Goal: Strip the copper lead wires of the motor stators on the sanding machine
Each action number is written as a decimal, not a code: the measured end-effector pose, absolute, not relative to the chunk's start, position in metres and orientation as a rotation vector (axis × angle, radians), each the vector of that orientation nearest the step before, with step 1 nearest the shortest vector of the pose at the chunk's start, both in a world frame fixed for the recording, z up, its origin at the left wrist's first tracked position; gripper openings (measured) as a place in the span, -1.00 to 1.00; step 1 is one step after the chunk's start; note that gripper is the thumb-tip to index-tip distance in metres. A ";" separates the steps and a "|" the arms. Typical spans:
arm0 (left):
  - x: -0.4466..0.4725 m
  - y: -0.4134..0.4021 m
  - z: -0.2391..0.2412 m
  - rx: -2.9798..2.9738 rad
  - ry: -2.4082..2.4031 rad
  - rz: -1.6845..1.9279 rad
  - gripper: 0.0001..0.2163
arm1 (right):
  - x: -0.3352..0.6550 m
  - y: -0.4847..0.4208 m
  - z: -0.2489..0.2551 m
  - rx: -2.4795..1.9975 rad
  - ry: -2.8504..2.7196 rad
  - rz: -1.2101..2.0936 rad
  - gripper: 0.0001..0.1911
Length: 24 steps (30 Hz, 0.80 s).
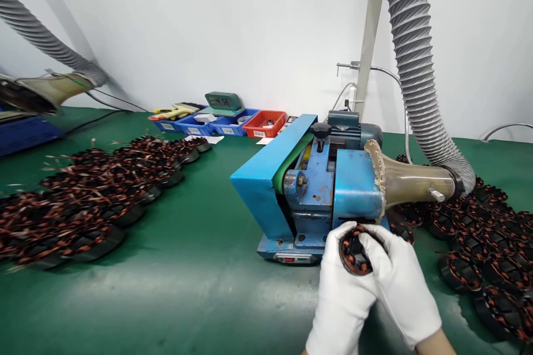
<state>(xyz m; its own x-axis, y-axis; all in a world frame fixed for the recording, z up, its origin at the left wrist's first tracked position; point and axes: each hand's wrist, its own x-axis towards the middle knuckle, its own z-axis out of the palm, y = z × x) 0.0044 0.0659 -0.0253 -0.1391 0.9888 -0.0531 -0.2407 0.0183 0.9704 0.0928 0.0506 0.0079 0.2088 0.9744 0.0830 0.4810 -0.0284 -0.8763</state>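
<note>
A round motor stator [353,252] with copper windings and a dark rim is held up in front of a blue belt sanding machine [314,188]. My left hand [343,288], in a white glove, grips the stator from its left and lower side. In a matching glove, my right hand [391,266] closes on its right side, its fingers lying over the ring's face. The fingers cover part of the stator's right half. Both hands are just below the machine's blue housing, near its front base.
Many similar stators, some with wire ends sticking up, lie in a pile [104,194] on the left; more [487,238] lie at right. A grey hose [420,61] joins the machine's suction hood [416,177]. Blue bins [233,126], a red bin [266,123] and a clock [224,101] stand behind.
</note>
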 end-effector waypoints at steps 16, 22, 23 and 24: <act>0.007 0.078 -0.018 0.971 1.118 1.469 -0.52 | 0.090 0.068 0.010 -1.545 -1.404 0.738 -0.68; 0.000 0.054 -0.031 0.992 1.163 1.421 -0.50 | 0.094 0.044 -0.006 -1.531 -1.314 0.798 -0.70; -0.004 0.046 -0.035 1.001 1.173 1.416 -0.55 | 0.094 0.036 -0.012 -1.536 -1.292 0.790 -0.71; -0.009 0.038 -0.040 1.008 1.175 1.411 -0.65 | 0.094 0.027 -0.017 -1.528 -1.258 0.788 -0.72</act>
<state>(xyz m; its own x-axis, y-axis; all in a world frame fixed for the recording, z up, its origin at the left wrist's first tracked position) -0.0092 0.0375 -0.0399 -0.1527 0.9883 0.0012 -0.1783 -0.0288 0.9835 0.0939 0.0271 -0.0172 0.2564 0.9620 0.0941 0.3350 0.0028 -0.9422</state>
